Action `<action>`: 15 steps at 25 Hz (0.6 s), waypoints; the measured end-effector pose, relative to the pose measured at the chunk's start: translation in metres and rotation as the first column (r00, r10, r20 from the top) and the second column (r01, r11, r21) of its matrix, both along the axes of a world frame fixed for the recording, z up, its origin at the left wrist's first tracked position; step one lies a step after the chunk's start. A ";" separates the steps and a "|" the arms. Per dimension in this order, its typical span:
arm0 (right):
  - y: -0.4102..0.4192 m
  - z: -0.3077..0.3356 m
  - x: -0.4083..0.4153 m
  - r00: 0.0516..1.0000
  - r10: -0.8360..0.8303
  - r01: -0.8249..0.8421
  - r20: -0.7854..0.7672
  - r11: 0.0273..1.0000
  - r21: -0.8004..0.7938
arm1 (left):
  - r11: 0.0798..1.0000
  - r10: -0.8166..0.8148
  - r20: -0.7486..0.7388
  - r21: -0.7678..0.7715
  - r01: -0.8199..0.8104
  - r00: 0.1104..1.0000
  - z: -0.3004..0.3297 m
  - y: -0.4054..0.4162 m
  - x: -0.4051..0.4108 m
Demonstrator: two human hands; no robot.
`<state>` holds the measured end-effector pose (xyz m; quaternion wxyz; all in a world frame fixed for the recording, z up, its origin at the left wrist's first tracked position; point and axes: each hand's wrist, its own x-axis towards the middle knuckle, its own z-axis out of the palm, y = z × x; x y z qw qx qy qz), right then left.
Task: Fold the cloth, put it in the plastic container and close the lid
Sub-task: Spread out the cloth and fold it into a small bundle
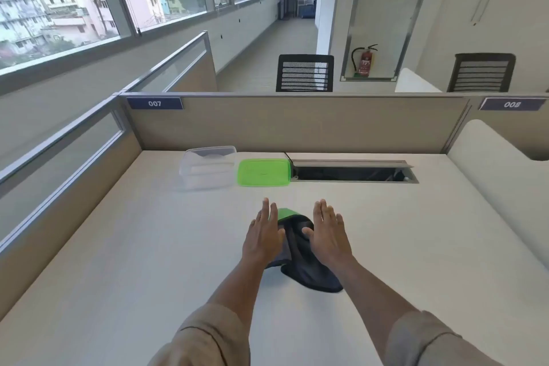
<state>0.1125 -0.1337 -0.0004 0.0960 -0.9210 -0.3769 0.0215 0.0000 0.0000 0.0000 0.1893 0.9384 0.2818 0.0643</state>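
While unheld, cloth (300,249) between hands.

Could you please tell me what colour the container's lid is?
Bright green; the lid shows clearly in the head view.

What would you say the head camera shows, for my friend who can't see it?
Two open hands, left hand and right hand, rest flat on a dark cloth on a white desk. Behind sit a clear container and its green lid, side by side.

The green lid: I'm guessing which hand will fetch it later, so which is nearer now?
Left, marginally. The left hand sits below the green lid; the right hand is below and rightward.
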 end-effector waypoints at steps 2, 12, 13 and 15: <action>0.001 -0.001 0.003 1.000 0.004 -0.004 0.020 1.000 -0.025 | 0.999 0.035 -0.011 -0.019 -0.036 0.999 0.001 0.002 0.004; 0.004 -0.010 0.013 0.996 0.013 -0.013 -0.086 1.000 0.003 | 0.997 0.072 -0.116 0.037 -0.068 0.991 -0.001 0.015 0.022; 0.005 -0.010 0.015 0.994 0.003 -0.002 -0.111 1.000 0.011 | 0.996 0.081 -0.126 0.047 -0.075 0.989 -0.001 0.016 0.024; 0.007 -0.012 0.019 0.987 -0.012 0.016 -0.158 1.000 0.025 | 0.994 0.101 -0.139 0.064 -0.093 0.985 -0.002 0.017 0.028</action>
